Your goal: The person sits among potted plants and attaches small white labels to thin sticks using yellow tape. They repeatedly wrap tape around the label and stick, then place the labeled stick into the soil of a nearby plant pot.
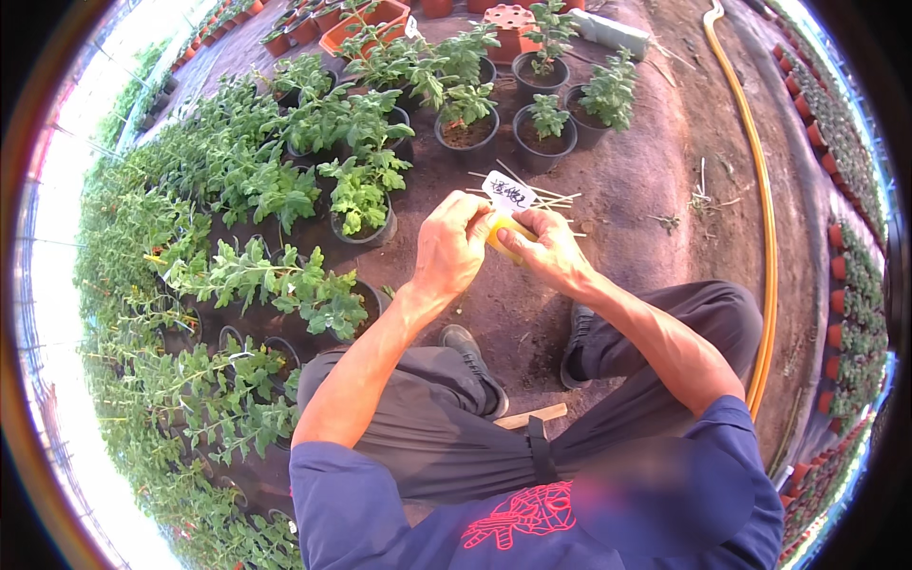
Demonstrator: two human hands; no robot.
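In front of me, my left hand (452,239) and my right hand (554,246) meet around a small yellow object (504,239), perhaps a tape roll. Both thumbs press on it, and its far side is hidden by the fingers. A white plastic plant label (507,191) with handwriting sticks up between the fingertips. Its lower end is covered, so I cannot tell which hand pinches it. Just beyond the hands, several thin pale sticks (563,198) lie crossed on the dark ground cloth (620,214).
Black pots of leafy plants crowd the left, with one nearby pot (365,226). More black pots (544,139) stand ahead, before an upturned terracotta-coloured planter (511,35) and a grey-white roll (609,34). A yellow hose (762,178) runs down the right. A wooden strip (531,416) lies below my legs.
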